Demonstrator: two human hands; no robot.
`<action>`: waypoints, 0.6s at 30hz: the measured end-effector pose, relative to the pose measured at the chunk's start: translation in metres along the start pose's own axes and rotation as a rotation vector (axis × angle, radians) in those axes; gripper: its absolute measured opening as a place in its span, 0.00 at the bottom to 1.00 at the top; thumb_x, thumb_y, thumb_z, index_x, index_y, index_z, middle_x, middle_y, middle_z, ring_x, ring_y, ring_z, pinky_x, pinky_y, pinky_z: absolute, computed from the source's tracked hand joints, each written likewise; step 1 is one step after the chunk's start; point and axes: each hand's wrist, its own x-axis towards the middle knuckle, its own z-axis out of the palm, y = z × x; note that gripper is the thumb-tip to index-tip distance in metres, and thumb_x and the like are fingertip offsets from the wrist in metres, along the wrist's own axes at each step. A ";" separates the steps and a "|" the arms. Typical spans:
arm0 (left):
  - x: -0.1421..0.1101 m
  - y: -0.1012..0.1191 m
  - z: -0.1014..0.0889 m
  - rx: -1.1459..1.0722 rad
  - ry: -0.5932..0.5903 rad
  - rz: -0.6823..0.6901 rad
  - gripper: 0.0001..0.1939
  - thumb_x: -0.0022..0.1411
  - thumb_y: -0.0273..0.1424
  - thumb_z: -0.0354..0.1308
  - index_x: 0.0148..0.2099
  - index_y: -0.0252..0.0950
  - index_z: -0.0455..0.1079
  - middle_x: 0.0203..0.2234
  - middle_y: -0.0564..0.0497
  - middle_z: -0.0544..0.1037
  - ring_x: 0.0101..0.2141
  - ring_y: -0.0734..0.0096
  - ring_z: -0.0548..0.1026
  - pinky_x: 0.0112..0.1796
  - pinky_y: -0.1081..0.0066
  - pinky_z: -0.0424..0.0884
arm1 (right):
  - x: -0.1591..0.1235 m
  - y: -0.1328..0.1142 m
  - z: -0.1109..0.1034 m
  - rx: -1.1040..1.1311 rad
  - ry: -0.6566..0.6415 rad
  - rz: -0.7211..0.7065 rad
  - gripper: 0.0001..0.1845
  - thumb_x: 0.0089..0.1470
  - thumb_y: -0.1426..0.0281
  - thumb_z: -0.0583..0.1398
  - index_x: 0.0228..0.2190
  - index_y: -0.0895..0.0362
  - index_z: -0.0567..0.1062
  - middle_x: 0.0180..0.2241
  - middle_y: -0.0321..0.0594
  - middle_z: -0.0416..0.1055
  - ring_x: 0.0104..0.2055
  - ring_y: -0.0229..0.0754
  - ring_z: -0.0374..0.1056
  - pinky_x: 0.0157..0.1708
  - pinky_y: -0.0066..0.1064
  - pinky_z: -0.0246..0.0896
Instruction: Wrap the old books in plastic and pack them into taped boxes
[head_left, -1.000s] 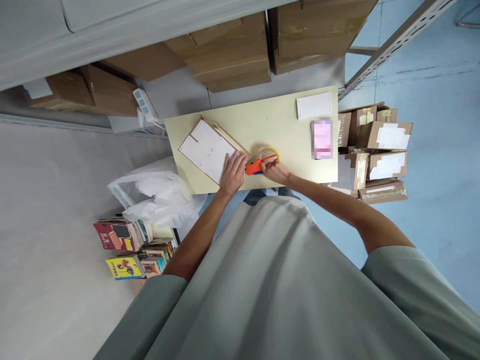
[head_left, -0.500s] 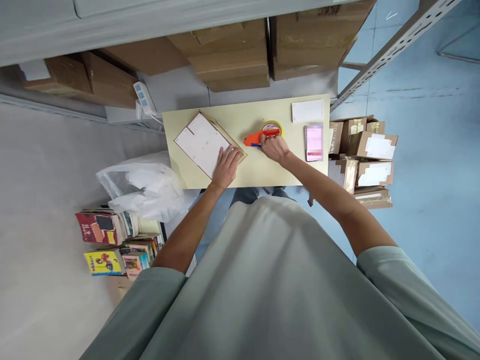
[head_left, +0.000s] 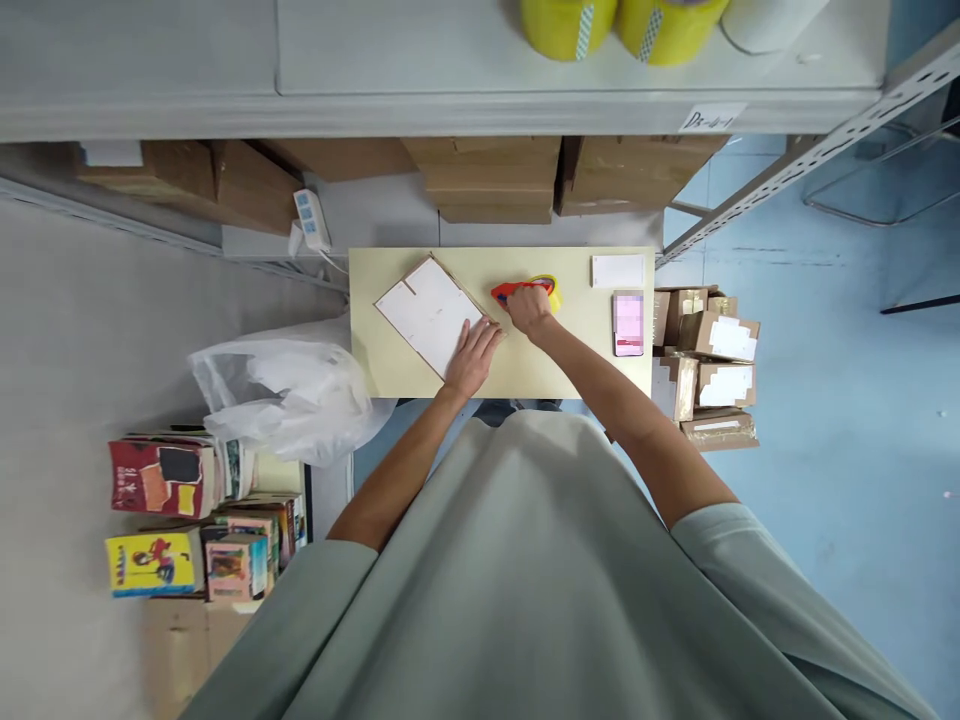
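Observation:
A flat cardboard box (head_left: 427, 310) with a white face lies at an angle on the pale yellow table (head_left: 570, 350). My left hand (head_left: 472, 355) rests flat on its near corner, fingers stretched out. My right hand (head_left: 529, 308) is closed round an orange tape dispenser (head_left: 517, 289) with a yellow tape roll, set on the table just right of the box.
A white card (head_left: 616, 271) and a pink packet (head_left: 628, 323) lie at the table's right end. Small cartons (head_left: 712, 365) are stacked right of it, brown boxes (head_left: 495, 180) behind, a white plastic bag (head_left: 285, 395) and books (head_left: 180, 520) on the left. Tape rolls (head_left: 622, 25) sit on a shelf above.
The right hand carried the tape dispenser from the table's near edge to farther back, beside the box. The left hand stayed on the box. The camera tilted up, showing the shelf.

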 end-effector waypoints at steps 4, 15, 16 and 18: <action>0.002 0.008 -0.009 -0.077 0.035 -0.008 0.30 0.76 0.24 0.47 0.76 0.30 0.67 0.73 0.32 0.72 0.79 0.46 0.60 0.80 0.35 0.46 | -0.015 0.003 -0.017 0.067 0.100 0.048 0.22 0.77 0.68 0.53 0.52 0.68 0.83 0.55 0.72 0.81 0.55 0.63 0.81 0.49 0.45 0.72; 0.037 0.033 -0.115 -0.255 0.515 0.051 0.27 0.83 0.36 0.47 0.78 0.40 0.64 0.65 0.33 0.78 0.66 0.48 0.76 0.67 0.45 0.75 | -0.105 -0.005 -0.111 0.369 0.285 0.314 0.27 0.75 0.50 0.56 0.57 0.61 0.74 0.46 0.63 0.85 0.49 0.68 0.82 0.46 0.45 0.72; 0.049 0.033 -0.134 -0.253 0.540 0.081 0.27 0.83 0.36 0.47 0.79 0.40 0.63 0.66 0.33 0.77 0.67 0.48 0.75 0.68 0.46 0.74 | -0.102 -0.010 -0.130 0.351 0.350 0.297 0.27 0.74 0.51 0.56 0.58 0.61 0.73 0.46 0.62 0.84 0.49 0.68 0.82 0.45 0.45 0.73; 0.076 0.028 -0.174 -0.248 0.591 0.121 0.28 0.84 0.36 0.46 0.80 0.40 0.61 0.69 0.34 0.74 0.70 0.48 0.72 0.71 0.46 0.69 | -0.090 -0.020 -0.169 0.307 0.486 0.230 0.28 0.73 0.53 0.57 0.60 0.62 0.70 0.47 0.63 0.84 0.48 0.69 0.81 0.45 0.46 0.73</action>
